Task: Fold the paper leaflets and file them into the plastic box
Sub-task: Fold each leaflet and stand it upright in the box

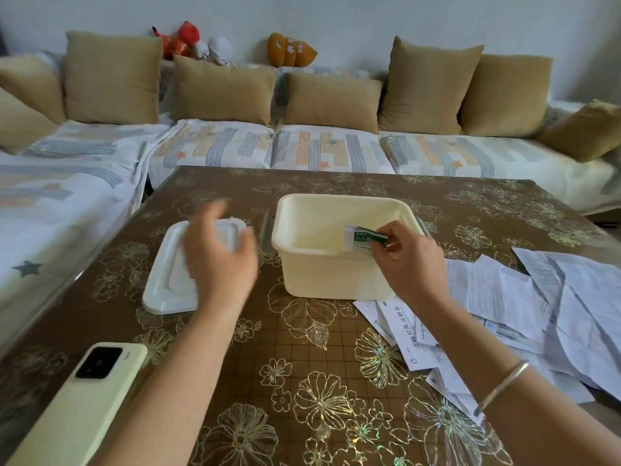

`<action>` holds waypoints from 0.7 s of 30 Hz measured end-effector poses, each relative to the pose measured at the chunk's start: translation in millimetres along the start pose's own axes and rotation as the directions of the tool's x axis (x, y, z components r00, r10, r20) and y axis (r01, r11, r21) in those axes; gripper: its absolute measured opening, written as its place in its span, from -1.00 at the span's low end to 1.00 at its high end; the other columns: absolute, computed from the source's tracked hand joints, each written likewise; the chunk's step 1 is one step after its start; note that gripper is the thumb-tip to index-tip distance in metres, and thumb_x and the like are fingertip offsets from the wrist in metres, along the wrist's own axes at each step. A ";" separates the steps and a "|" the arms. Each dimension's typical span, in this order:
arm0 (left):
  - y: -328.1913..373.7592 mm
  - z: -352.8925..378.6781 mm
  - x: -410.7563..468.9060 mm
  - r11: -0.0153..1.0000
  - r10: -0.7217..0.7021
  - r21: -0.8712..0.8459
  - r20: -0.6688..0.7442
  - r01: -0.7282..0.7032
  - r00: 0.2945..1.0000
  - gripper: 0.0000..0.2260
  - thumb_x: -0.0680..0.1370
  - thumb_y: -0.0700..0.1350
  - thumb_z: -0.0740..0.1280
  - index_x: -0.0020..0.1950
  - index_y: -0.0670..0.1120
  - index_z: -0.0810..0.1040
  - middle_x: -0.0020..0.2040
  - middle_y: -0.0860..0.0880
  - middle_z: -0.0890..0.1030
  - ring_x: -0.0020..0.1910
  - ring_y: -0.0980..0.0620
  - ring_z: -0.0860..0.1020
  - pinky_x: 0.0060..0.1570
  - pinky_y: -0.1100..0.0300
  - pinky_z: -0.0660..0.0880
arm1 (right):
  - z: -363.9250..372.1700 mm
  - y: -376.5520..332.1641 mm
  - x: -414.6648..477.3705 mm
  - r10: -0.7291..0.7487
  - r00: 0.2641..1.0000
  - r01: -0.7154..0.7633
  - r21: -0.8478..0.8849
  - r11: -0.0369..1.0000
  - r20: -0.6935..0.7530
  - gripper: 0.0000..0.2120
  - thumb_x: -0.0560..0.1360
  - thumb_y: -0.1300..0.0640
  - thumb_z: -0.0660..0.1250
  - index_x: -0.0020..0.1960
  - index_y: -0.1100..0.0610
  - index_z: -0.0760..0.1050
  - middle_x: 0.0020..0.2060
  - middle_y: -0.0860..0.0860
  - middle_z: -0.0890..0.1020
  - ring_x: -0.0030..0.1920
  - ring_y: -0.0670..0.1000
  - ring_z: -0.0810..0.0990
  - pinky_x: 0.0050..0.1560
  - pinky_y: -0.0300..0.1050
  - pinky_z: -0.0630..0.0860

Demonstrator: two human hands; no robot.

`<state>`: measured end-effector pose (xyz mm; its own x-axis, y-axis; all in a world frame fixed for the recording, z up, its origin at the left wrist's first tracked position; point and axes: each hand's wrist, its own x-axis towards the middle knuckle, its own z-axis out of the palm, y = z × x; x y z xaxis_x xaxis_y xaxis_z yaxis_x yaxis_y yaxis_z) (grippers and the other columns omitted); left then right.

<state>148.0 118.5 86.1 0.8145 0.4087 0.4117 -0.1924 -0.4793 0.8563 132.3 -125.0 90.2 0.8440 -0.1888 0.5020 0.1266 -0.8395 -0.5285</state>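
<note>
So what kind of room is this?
Most likely a living room in a home: a long sofa with tan cushions, soft toys along its back, and a table with a flowery cover.

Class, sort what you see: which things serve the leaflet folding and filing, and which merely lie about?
Job: folded leaflet pinched in right hand; plastic box; lid; loose leaflets.
Lying about: phone; cushions; soft toys.

Your right hand (408,260) pinches a folded leaflet (363,239) over the box (302,264) rim; your left hand (220,253) (blurred) hovers left of the box, above its lid (164,280).
</note>
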 end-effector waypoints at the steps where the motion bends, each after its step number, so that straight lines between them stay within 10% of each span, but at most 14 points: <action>1: 11.3 7.2 -8.4 0.972 0.229 0.022 0.161 -0.235 0.960 -0.61 0.54 -0.02 0.37 0.36 -0.01 0.49 0.29 0.12 0.48 0.32 0.11 0.39 0.40 -0.04 0.27 | 0.5 -0.6 0.2 0.010 1.000 -0.010 0.003 1.000 0.006 -0.88 0.50 0.10 0.38 0.02 0.10 0.58 -0.19 -0.07 0.67 -0.20 -0.03 0.63 -0.22 -0.09 0.57; 5: 25.5 34.3 -13.5 0.779 0.393 0.198 0.584 -0.594 0.710 -0.66 0.49 0.11 0.42 0.24 0.11 0.58 0.14 0.20 0.57 0.23 0.11 0.41 0.36 0.14 0.04 | 0.3 -2.1 2.9 0.067 0.997 -0.068 0.009 0.998 0.041 -0.89 0.50 0.10 0.38 0.01 0.09 0.54 -0.12 -0.07 0.68 -0.19 -0.03 0.62 -0.22 -0.13 0.53; 10: 31.0 30.0 -7.2 0.845 0.275 0.165 0.683 -0.509 0.677 -0.82 0.54 -0.14 0.38 0.07 0.08 0.68 -0.08 0.12 0.69 -0.14 0.12 0.57 0.11 0.10 0.50 | -12.3 -2.7 9.6 0.100 0.985 -0.110 0.064 0.992 0.140 -0.86 0.49 0.11 0.41 0.01 0.04 0.50 -0.07 -0.07 0.68 -0.25 -0.09 0.58 -0.37 -0.28 0.37; 16: 34.6 2.7 -2.1 0.900 0.141 0.134 0.811 -0.415 0.568 -0.82 0.50 -0.01 0.44 0.10 0.15 0.66 -0.01 0.25 0.65 -0.06 0.35 0.53 -0.06 0.45 0.42 | -14.6 -16.5 29.1 0.044 0.946 -0.036 -0.031 0.999 0.321 -0.94 0.51 0.08 0.36 -0.05 -0.07 0.54 -0.11 -0.06 0.68 -0.12 -0.02 0.61 -0.15 -0.10 0.55; 21: 34.3 6.7 27.5 0.981 0.174 -0.008 0.473 -0.194 0.863 -0.84 0.59 -0.10 0.31 0.03 0.09 0.66 -0.06 0.23 0.65 -0.05 0.30 0.55 -0.12 0.42 0.41 | 7.4 -34.9 50.7 -0.029 0.915 0.086 -0.126 0.988 0.402 -0.94 0.48 0.02 0.40 -0.07 -0.07 0.63 -0.13 -0.11 0.64 -0.21 -0.05 0.55 -0.27 -0.16 0.48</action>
<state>167.4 108.1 124.7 0.9288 -0.0983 0.3572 -0.3509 -0.5434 0.7627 174.5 -101.5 129.1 0.9782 0.0560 0.1999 0.1324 -0.9101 -0.3927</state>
